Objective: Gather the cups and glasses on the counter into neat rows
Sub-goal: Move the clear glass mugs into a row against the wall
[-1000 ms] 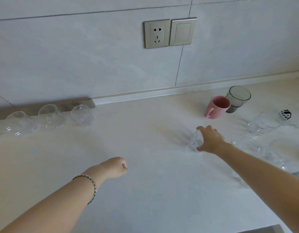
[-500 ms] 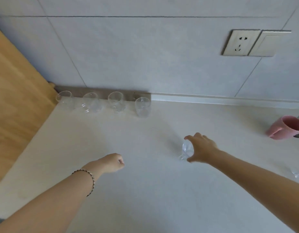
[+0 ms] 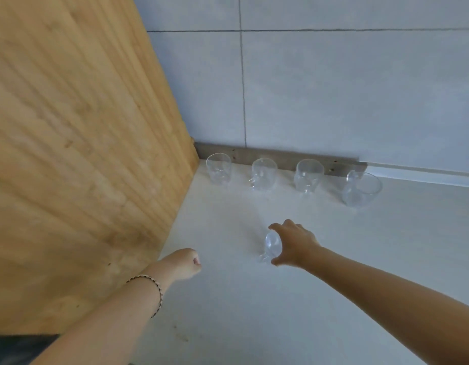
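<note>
- Along the foot of the tiled wall (image 3: pixel 333 88): row of glasses (image 3: pixel 264 174), four, clear, upright, spaced apart on the bench (image 3: pixel 254 312); the end glass (image 3: pixel 361 189) on the right sits slightly forward of the line.
- Right hand (image 3: pixel 294 243): fingers (image 3: pixel 277 227) wrapped over a small clear glass (image 3: pixel 272 245), tipped sideways, in front of the row and well apart from it; contact with the bench cannot be told.
- Left hand (image 3: pixel 184 262): fingers curled into a fist, holding nothing, near the wooden panel (image 3: pixel 83 154); beaded bracelet (image 3: pixel 154 283) on the wrist.
</note>
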